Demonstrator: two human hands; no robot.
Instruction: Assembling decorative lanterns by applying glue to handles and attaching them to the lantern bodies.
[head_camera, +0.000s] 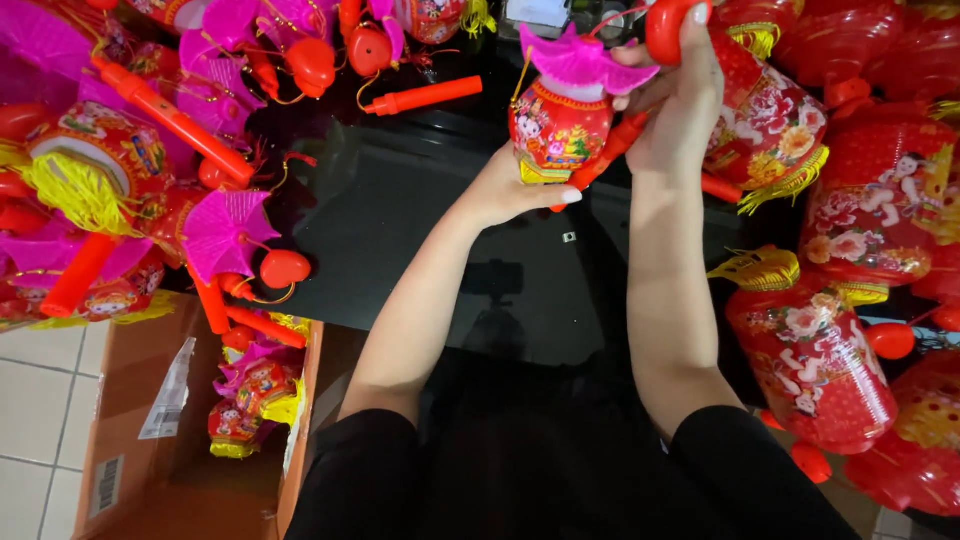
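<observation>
Left hand (515, 190): cups the small red lantern (558, 130) from below, fingers curled round its belly; held above the black tabletop (400, 230).
Right hand (672, 95): closed on the red handle stick (615, 145), at the lantern's 3 o'clock.
Lantern: likely light, thin, crushable; pink pleated top (580, 60) looks flimsy.
Grip: best at stick, base.
Surroundings: larger red lanterns (810, 370) at 4 o'clock; cardboard box (130, 420) at 8 o'clock.

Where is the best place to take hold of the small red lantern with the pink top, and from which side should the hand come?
Best grip on the small red lantern: its rounded lower body, from below and the left, where the left hand already cups it. The belly is firm-looking and fits a palm, while the pink top looks thin and likely to bend. The right hand holds the red handle.
</observation>
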